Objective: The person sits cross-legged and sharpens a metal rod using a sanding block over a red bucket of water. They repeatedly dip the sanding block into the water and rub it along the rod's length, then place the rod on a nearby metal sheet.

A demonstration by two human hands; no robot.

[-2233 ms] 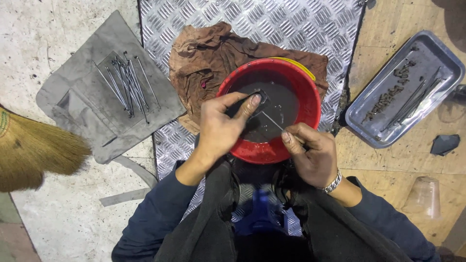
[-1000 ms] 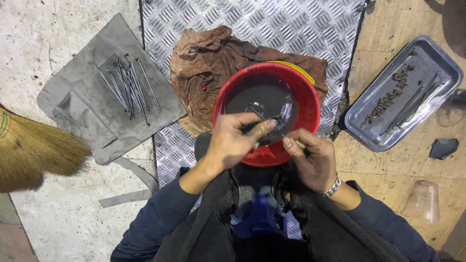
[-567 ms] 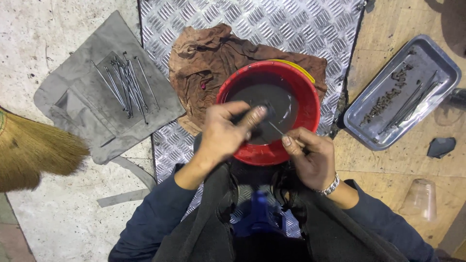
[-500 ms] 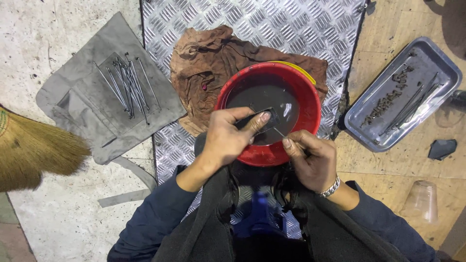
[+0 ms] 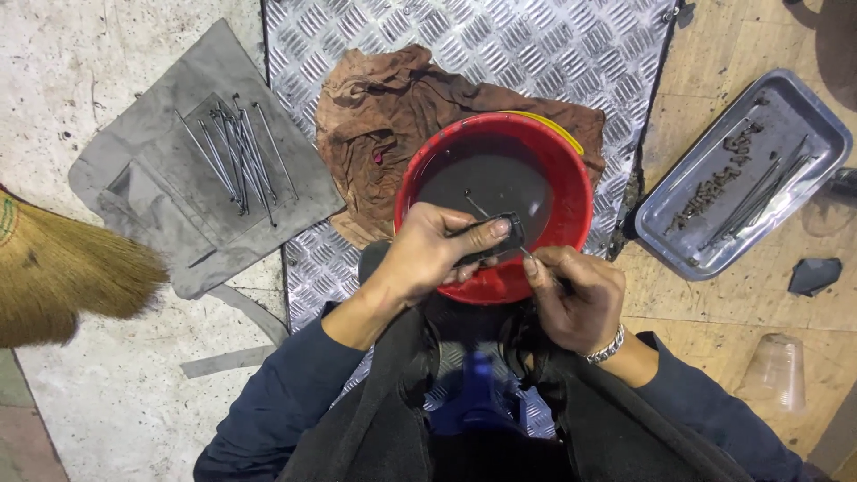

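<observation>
Lowered since earlier, left hand [image 5: 428, 254] pinches a dark pad [image 5: 489, 243], hiding most; right hand [image 5: 571, 295] grips a thin rod [image 5: 473, 203]

1. Bright, even light from above; colours look vivid.
2. Glare glints on the ridged metal plate [image 5: 500, 45] and steel tray [image 5: 803, 116].
3. Soft shadow darkens the upper right corner.
4. Focus stays sharp; edges bend slightly.

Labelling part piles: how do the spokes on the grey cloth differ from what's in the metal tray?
The spokes on the grey cloth lie as one loose bundle of long thin rods; the metal tray holds a few rods plus a row of small dark pieces. The grey cloth is soft and flat on the concrete; the tray is rigid, rimmed, on wood. Both lie out of either hand's grasp.
</observation>
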